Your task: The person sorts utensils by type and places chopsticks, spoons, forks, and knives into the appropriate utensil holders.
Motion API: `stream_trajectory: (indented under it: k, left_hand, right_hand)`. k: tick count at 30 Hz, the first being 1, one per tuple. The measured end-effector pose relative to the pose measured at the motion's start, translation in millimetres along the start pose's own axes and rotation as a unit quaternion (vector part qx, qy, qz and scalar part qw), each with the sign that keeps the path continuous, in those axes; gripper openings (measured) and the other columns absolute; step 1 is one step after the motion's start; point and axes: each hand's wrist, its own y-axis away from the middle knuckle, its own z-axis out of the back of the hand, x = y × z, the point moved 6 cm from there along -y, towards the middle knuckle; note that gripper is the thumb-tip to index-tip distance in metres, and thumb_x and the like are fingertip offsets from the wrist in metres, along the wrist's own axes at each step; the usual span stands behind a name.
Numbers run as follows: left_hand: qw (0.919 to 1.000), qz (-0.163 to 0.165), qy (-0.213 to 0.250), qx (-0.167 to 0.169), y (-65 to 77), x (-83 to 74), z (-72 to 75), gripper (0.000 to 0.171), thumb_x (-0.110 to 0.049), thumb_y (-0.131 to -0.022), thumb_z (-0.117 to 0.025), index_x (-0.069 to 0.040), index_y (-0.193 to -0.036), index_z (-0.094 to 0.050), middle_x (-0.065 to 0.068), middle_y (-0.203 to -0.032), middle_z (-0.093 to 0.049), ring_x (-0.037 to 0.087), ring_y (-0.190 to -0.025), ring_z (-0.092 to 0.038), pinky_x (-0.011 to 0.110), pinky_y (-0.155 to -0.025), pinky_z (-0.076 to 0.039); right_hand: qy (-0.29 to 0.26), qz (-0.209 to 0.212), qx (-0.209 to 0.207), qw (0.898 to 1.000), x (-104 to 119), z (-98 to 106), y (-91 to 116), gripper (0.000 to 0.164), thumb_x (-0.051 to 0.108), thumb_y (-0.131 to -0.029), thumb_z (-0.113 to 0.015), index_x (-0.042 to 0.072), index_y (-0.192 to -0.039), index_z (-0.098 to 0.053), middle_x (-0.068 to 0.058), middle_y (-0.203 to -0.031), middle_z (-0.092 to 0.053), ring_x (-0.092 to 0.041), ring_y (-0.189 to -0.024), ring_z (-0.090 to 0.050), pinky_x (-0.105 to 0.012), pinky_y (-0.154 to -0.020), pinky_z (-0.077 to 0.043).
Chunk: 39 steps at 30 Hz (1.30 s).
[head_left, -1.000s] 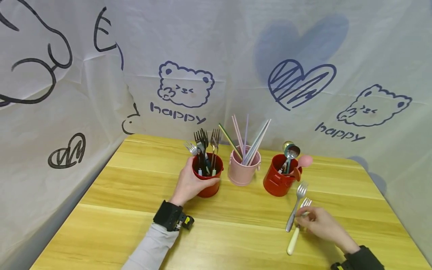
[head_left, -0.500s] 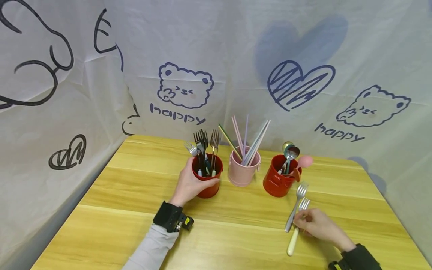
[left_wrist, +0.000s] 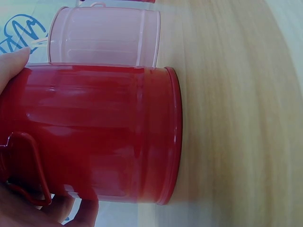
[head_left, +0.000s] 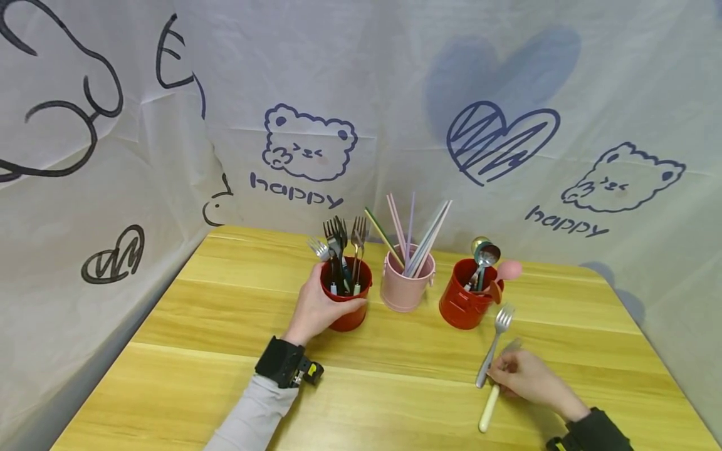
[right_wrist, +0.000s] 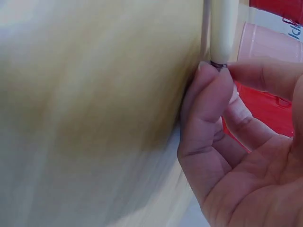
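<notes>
My left hand (head_left: 317, 305) grips a red bucket (head_left: 351, 319) by its side, the thumb across the front and the other fingers behind. Several forks (head_left: 331, 241) stand in this bucket, tines up. On the right, my right hand (head_left: 528, 377) pinches a fork with a cream handle (head_left: 489, 410) at the neck between thumb and fingertips. Its tines look blurred and point away from me. An all-metal fork (head_left: 487, 363) lies on the table just left of it. In the right wrist view the cream handle (right_wrist: 222, 30) rises from the pinching fingertips.
A pink bucket (head_left: 403, 295) with long thin pastel sticks (head_left: 431, 238) stands in the middle. Right of it, a second red bucket (head_left: 459, 308) holds several spoons (head_left: 487, 252). The wooden table (head_left: 361, 401) meets a white cloth backdrop (head_left: 406, 75) with drawings.
My right hand has shifted slightly left, and the cream-handled fork has turned a little in its fingers, its tines now blurred. The left hand and its bucket stay put.
</notes>
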Motion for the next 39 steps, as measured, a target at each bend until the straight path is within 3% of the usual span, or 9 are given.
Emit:
stream_trajectory:
  k: [9,17,24,30,39]
  left_hand:
    - [1.0,0.005,0.002,0.003,0.6,1.7,1.3,0.088,-0.028,-0.071,-0.092,-0.011,-0.141,-0.042,0.012,-0.139,-0.06,0.031,-0.128,-0.059,0.052,-0.108,-0.051]
    - [0.9999,0.009,0.005,0.005,0.6,1.0,1.2,0.088,-0.027,-0.071,-0.092,-0.011,-0.141,-0.042,0.012,-0.14,-0.059,0.032,-0.128,-0.059,0.052,-0.108,-0.05]
    - [1.0,0.004,0.007,0.001,1.4,0.2,1.6,0.087,-0.027,-0.071,-0.092,-0.01,-0.14,-0.042,0.013,-0.139,-0.06,0.032,-0.127,-0.059,0.054,-0.107,-0.05]
    - [1.0,0.007,0.005,0.004,1.0,0.5,1.7,0.087,-0.027,-0.071,-0.092,-0.011,-0.14,-0.042,0.012,-0.139,-0.059,0.032,-0.128,-0.059,0.053,-0.108,-0.05]
    - [1.0,0.001,0.002,0.004,-0.8,1.8,-0.4,0.087,-0.027,-0.07,-0.092,-0.011,-0.139,-0.043,0.012,-0.138,-0.06,0.031,-0.127,-0.06,0.052,-0.108,-0.05]
  right_hand:
    - [0.029,0.0,-0.028,0.999,-1,2,0,0.022,0.014,-0.095,-0.064,-0.001,-0.083,-0.073,-0.005,-0.076,-0.069,-0.005,-0.06,-0.056,-0.021,-0.054,-0.051]
    - [0.065,-0.012,-0.13,0.989,-2,12,3,0.012,0.011,-0.089,-0.072,-0.001,-0.089,-0.075,-0.005,-0.076,-0.071,-0.004,-0.06,-0.057,-0.021,-0.054,-0.052]
    - [0.102,0.018,-0.232,0.967,9,25,11,0.004,0.006,-0.084,-0.076,0.003,-0.087,-0.075,-0.005,-0.078,-0.074,0.002,-0.063,-0.056,-0.019,-0.057,-0.049]
    - [0.078,0.058,-0.298,0.95,22,32,18,0.007,-0.003,-0.083,-0.075,0.001,-0.088,-0.073,-0.012,-0.079,-0.074,0.006,-0.065,-0.059,-0.016,-0.06,-0.053]
    - [0.059,0.143,-0.379,0.912,38,42,26,0.012,-0.01,-0.08,-0.075,-0.002,-0.089,-0.073,-0.021,-0.083,-0.074,0.014,-0.071,-0.062,-0.007,-0.062,-0.052]
